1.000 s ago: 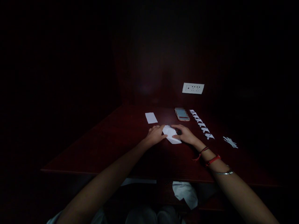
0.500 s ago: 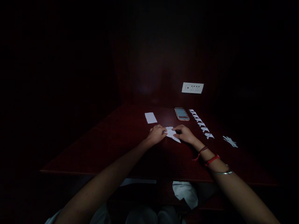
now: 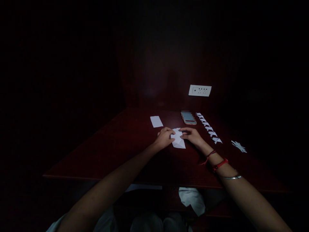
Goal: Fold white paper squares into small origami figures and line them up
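We are working two hands on one creased paper (image 3: 178,142) on the counter (image 3: 116,151): left grip (image 3: 164,138) on its left side, right grip (image 3: 193,137) on its right; whether either is pinching, we cannot tell. Farther out we are counting one flat sheet (image 3: 156,121), one phone (image 3: 189,118), at least five folded pieces (image 3: 208,128) in a row, one strip heap (image 3: 238,146), one wall socket (image 3: 200,90).

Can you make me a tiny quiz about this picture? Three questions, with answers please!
1. True or false: the left hand and right hand both touch the folded paper.
2. What is on the wall: a) phone, b) socket, c) loose sheet?
3. Fill in: the red bracelet is on the ___ arm.

Key: 1. true; 2. b; 3. right
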`<state>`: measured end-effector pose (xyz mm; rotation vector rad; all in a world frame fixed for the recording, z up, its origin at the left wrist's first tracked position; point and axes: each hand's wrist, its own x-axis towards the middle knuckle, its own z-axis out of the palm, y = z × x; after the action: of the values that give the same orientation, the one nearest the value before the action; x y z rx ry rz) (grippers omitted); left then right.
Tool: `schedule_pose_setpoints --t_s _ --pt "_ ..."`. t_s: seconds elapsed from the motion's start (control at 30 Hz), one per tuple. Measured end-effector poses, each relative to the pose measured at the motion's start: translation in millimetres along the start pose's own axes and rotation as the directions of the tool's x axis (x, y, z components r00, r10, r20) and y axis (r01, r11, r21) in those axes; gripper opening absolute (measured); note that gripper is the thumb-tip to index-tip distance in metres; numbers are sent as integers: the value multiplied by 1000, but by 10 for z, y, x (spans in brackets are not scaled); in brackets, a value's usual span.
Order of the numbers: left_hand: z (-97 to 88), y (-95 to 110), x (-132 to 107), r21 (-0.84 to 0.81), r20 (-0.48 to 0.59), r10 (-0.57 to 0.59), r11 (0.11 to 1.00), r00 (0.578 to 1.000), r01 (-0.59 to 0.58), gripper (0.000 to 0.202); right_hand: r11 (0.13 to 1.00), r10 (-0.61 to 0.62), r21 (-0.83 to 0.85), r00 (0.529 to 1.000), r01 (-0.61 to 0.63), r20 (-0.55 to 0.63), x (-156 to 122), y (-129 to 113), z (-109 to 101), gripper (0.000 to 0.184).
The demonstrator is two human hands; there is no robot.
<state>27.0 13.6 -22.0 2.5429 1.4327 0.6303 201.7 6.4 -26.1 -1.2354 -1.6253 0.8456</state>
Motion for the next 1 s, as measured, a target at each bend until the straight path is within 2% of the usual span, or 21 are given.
schedule_pose_setpoints --t_s 0.2,0.37,0.47,0.53,0.63,0.8,1.0 --pt "27 14 -5 53 48 18 998 999 -21 29 998 40 -38 999 -39 16 25 32 -3 32" --pt "43 -9 -12 95 68 19 995 997 -25 32 940 -101 -328 995 95 -3 52 84 -32 26" --pt "41 -28 -11 94 32 -36 995 999 33 44 897 -128 -424 992 122 15 37 59 -40 26" --pt "35 -36 -5 97 17 -78 992 997 76 53 895 -100 -436 995 99 21 22 35 -37 27" --pt "13 -25 5 69 13 -68 995 998 67 57 903 -81 -420 996 88 36 4 5 -25 28" --pt "-37 35 0 -16 33 -16 1000 999 16 63 895 -151 -416 987 163 61 -21 -36 -14 22" --pt "-48 54 0 -38 16 29 999 999 -29 72 867 -254 -429 965 255 60 -59 -88 -4 22"
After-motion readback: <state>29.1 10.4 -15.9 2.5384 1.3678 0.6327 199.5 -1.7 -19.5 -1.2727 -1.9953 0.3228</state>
